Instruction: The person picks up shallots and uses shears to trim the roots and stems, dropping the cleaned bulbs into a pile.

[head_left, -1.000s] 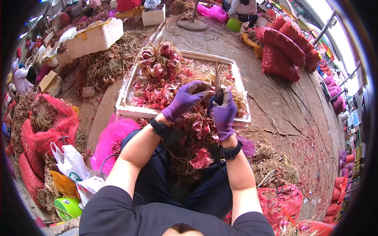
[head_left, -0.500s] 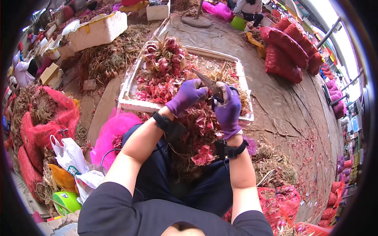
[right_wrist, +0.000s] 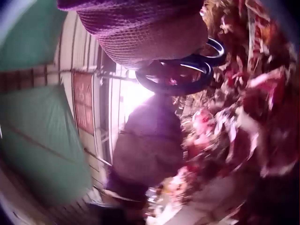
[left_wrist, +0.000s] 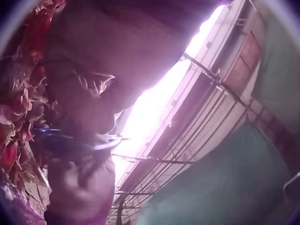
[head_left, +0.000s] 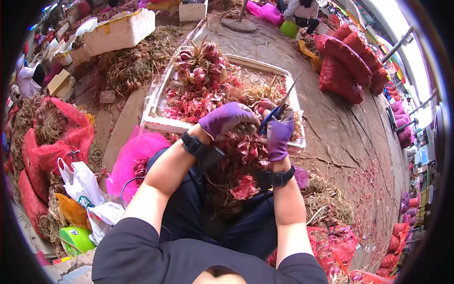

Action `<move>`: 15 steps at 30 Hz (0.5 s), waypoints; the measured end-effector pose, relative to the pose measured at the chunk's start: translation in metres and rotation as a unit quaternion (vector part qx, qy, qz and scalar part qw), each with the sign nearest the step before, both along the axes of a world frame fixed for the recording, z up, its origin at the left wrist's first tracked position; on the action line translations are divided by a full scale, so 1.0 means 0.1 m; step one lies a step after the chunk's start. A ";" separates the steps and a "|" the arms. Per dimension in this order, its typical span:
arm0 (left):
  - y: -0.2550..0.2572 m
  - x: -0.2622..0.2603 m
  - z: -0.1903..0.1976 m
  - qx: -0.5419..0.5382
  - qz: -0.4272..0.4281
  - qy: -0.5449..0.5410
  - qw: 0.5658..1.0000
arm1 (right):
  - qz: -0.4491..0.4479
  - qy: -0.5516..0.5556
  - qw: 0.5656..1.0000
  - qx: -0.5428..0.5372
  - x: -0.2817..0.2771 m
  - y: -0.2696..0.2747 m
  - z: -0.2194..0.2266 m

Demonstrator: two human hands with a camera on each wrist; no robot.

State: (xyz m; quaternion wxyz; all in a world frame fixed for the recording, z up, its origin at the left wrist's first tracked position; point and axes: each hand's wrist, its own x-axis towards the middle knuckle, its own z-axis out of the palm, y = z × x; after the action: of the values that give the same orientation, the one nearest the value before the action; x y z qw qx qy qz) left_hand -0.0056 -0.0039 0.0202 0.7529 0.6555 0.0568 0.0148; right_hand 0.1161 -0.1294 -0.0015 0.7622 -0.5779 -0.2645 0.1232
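Note:
The right hand (head_left: 281,128), in a purple glove with darker fingers, grips scissors (head_left: 286,97) with dark blue handles. Their blades point up and away to the right. In the right wrist view the handle loops (right_wrist: 187,89) stick out below the glove. Close beside is the left hand (head_left: 231,119), gloved alike, its fingers curled inward near the handles; I cannot tell whether they hold anything. Small red shallots (head_left: 263,105) lie just beyond the hands. Loose reddish skins (head_left: 248,146) cover the heap below them, over the person's lap.
A white foam tray (head_left: 165,124) in front holds a shallot pile (head_left: 201,73) and peelings. Stuffed red net bags (head_left: 340,78) stand at the far right. Plastic bags (head_left: 85,189) and a green container (head_left: 75,239) sit at the left. Dry stalks (head_left: 331,201) lie at the right.
The scissors pointed up, then swung left across toward the left hand, and now tilt up to the right. The hands have drawn slightly apart; the left fingers have curled downward.

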 end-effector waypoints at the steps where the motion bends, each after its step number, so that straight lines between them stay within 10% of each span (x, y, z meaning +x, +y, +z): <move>1: 0.03 0.02 0.01 0.003 -0.001 -0.001 1.000 | -0.003 -0.009 1.000 0.022 0.04 0.00 0.03; 5: 0.18 0.15 -0.06 0.030 0.159 -0.046 0.986 | -0.003 0.093 0.996 0.007 -0.02 -0.10 0.23; 7: 0.12 0.23 -0.07 0.250 0.235 -0.146 0.928 | 0.016 0.045 0.998 -0.028 0.00 -0.12 0.19; 15: 0.04 0.38 -0.37 0.154 0.243 -0.138 0.948 | 0.103 0.093 0.990 0.000 0.00 -0.12 0.08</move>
State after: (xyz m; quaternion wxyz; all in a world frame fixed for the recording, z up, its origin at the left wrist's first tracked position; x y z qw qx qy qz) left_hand 0.0326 -0.0003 -0.0171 0.6171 0.7210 0.1074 0.2964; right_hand 0.1157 -0.1413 0.0064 0.7669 -0.5335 -0.2503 0.2541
